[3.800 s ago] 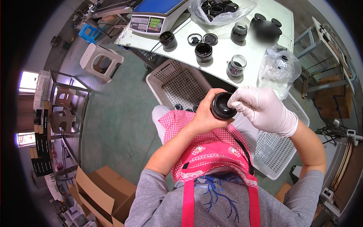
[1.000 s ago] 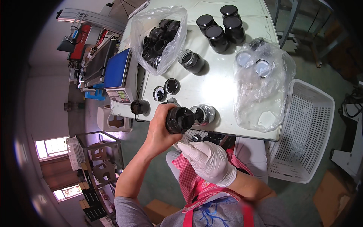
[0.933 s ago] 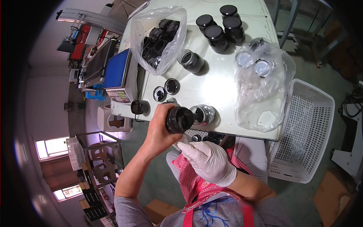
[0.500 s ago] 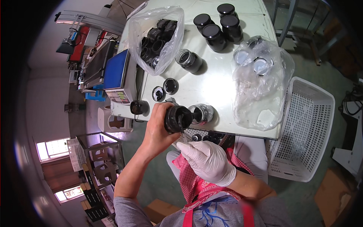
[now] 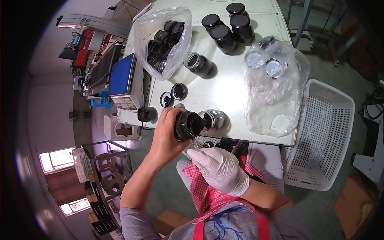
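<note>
My bare left hand (image 5: 165, 136) grips a dark jar (image 5: 185, 126), tipped on its side with its open mouth toward a clear glass jar (image 5: 215, 119) standing at the near edge of the white table (image 5: 236, 84). Dark contents show at the tipped jar's mouth and inside the glass jar. My right hand (image 5: 220, 169), in a white glove, sits just below and pinches a thin stick-like tool (image 5: 195, 143) whose tip reaches the dark jar's mouth.
The table also holds a plastic bag of dark jars (image 5: 162, 40), three capped black jars (image 5: 226, 26), an open jar (image 5: 197, 64), two loose lids (image 5: 179, 91) and a clear bag of lids (image 5: 276, 80). A blue scale (image 5: 122, 82) stands left, a white basket (image 5: 324, 132) right.
Earlier both hands held the dark jar over my lap. It is now at the table's edge, tipped further toward the glass jar, with the gloved hand close under its mouth.
</note>
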A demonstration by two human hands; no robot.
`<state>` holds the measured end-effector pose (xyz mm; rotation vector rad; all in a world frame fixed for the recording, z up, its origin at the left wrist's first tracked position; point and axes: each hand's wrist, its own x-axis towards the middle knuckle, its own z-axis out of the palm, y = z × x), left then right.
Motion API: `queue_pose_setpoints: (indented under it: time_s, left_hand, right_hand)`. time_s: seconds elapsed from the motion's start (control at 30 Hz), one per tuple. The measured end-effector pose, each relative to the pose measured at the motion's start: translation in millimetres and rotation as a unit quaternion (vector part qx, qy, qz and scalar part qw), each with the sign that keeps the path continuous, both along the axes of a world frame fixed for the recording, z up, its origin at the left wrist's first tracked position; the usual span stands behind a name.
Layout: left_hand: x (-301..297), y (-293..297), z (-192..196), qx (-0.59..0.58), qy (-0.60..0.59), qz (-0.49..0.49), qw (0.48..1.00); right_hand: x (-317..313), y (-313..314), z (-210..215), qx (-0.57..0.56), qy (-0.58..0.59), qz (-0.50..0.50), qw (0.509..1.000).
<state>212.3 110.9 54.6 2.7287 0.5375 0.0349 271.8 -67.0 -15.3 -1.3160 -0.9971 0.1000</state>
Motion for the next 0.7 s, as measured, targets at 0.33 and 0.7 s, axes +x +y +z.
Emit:
queue_pose_setpoints:
  time_s: [0.33, 0.7]
  left_hand:
    - [-0.9, 1.8, -3.2, 0.017, -0.012, -0.009, 1.000]
    - [0.5, -2.0, -4.1, 0.053, -0.013, -0.012, 0.998]
  right_hand:
    - [0.6, 1.2, -1.7, 0.009, 0.016, -0.004, 1.000]
    - [0.5, -0.8, -4.8, 0.003, 0.016, -0.008, 1.000]
